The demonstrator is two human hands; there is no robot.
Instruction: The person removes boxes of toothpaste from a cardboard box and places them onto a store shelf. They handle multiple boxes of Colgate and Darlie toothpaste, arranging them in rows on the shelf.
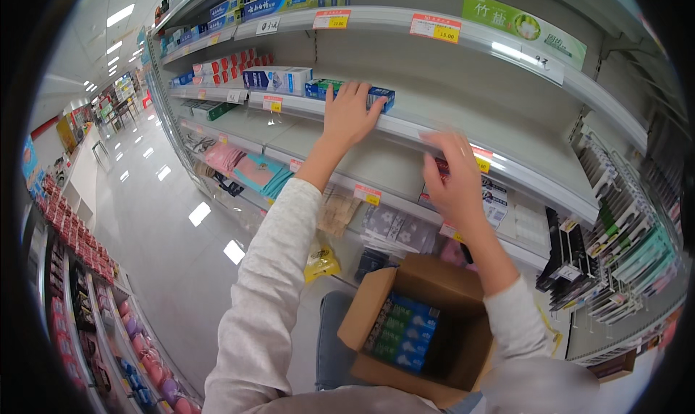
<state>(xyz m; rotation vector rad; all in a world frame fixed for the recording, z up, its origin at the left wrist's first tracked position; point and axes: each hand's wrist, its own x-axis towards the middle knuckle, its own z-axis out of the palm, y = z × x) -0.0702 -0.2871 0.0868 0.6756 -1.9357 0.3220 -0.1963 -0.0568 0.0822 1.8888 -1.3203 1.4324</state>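
Observation:
My left hand [352,112] is over a blue and green toothpaste carton [320,88] on the middle shelf [434,115]. Its fingers lie across the top and the thumb presses the right end. Farther right, my right hand [455,178] is in front of the same shelf's edge, blurred, fingers apart, holding nothing. An open cardboard box [374,305] sits at my lap below it. Inside, several blue and green Darlie toothpaste cartons [404,330] are stacked against the left side.
White-and-blue toothpaste cartons [278,80] stand left of my left hand. Price tags [434,27] line the shelf edges. Folded textiles [263,175] lie on a lower shelf. Hanging packaged goods [613,235] project at the right. A tiled aisle [179,235] runs along the left.

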